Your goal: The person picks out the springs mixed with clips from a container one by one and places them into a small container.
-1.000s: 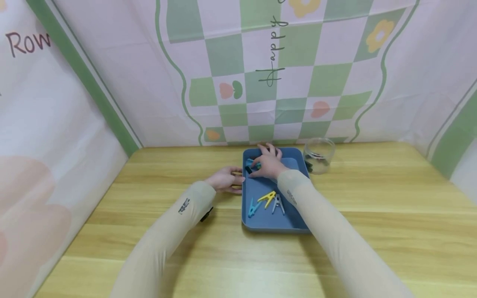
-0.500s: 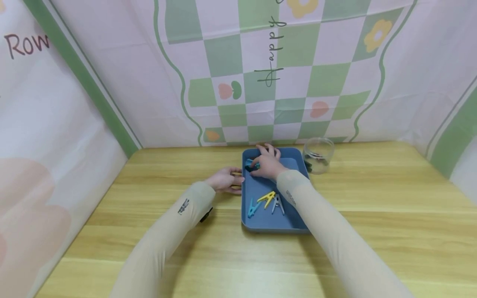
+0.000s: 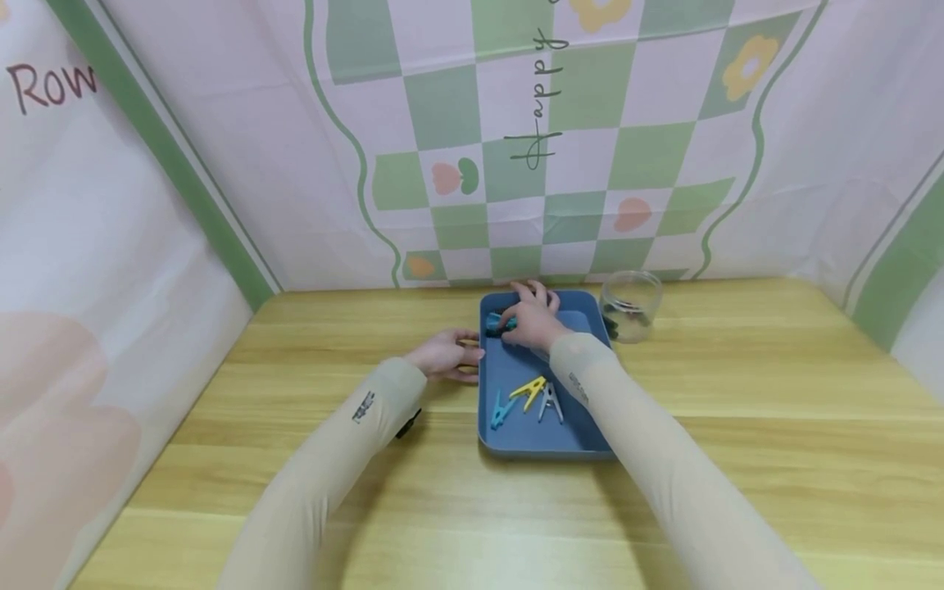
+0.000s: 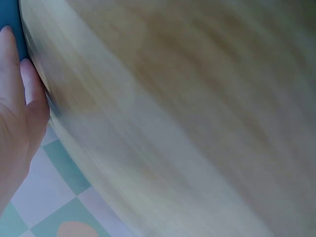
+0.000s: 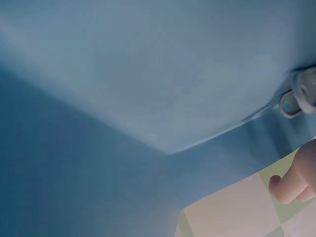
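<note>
A blue tray (image 3: 546,438) lies on the wooden table. Inside its far left corner my right hand (image 3: 537,319) reaches down, thumb and index finger pinching at a dark and teal clothespin (image 3: 494,325), largely covered by the hand. Its other fingers stretch over the far rim. My left hand (image 3: 445,356) rests its straight fingertips against the tray's left side; the left wrist view shows these fingers (image 4: 34,81) beside the blue wall. Nearer the front of the tray lie a light blue clothespin (image 3: 502,410), a yellow one and a grey one.
Just right of the tray's far corner stands a clear round jar (image 3: 632,307) with dark things inside. A printed cloth (image 3: 516,221) hangs behind the table's back edge. In the right wrist view, a grey piece with round holes (image 5: 306,91) sits by the tray wall.
The dark clothespin in the far left corner has shifted slightly away from me, and my right thumb has closed in toward the index finger. My left hand stays where it was.
</note>
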`<state>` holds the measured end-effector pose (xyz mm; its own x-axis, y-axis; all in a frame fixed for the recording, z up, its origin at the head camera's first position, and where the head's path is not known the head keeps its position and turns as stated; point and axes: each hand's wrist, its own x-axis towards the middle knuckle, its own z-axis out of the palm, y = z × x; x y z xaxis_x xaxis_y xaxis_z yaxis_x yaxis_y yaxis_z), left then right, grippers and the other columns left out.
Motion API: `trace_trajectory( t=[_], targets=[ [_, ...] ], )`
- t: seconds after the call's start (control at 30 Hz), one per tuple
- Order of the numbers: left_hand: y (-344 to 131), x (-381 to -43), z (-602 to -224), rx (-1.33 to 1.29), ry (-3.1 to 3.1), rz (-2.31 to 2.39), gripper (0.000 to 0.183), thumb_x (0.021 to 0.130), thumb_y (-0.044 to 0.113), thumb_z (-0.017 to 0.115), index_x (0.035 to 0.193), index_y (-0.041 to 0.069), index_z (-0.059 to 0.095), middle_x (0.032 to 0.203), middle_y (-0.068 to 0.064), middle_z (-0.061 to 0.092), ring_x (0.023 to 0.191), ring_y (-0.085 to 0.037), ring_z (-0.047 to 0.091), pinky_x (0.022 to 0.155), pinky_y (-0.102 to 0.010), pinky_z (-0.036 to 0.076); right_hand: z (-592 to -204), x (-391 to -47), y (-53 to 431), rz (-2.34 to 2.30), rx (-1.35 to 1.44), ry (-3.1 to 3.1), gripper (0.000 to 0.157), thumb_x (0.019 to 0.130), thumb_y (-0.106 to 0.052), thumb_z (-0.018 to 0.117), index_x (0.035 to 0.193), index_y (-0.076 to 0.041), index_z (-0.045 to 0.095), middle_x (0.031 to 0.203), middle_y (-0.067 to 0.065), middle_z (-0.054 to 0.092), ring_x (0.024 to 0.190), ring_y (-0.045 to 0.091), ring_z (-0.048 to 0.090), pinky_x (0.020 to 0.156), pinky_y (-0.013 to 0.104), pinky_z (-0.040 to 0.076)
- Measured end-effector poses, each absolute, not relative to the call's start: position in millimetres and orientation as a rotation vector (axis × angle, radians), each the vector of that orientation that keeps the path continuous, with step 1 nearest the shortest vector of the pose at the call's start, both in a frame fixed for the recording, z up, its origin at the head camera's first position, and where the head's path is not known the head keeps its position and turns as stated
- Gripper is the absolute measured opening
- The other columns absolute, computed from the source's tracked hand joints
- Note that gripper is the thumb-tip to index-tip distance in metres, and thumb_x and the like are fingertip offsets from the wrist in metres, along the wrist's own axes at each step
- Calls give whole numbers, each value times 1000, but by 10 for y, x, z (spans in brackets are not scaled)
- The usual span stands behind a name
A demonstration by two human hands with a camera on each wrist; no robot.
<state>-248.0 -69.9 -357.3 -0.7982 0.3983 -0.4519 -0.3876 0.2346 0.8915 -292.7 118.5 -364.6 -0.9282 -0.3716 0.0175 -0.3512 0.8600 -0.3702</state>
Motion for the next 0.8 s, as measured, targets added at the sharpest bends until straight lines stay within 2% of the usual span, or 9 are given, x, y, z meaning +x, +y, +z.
trace_trajectory(
  t=[0.8],
  targets=[
    [-689, -2473, -3570, 3, 1921, 1615, 55, 98, 5, 48, 147, 2, 25, 143, -23, 39, 120, -31, 52, 95, -43, 52, -3524, -2934, 1267, -678, -562, 2957, 15, 85, -19, 68, 96, -13, 75, 156, 16, 17, 141, 42, -1, 109, 63, -2]
  ],
)
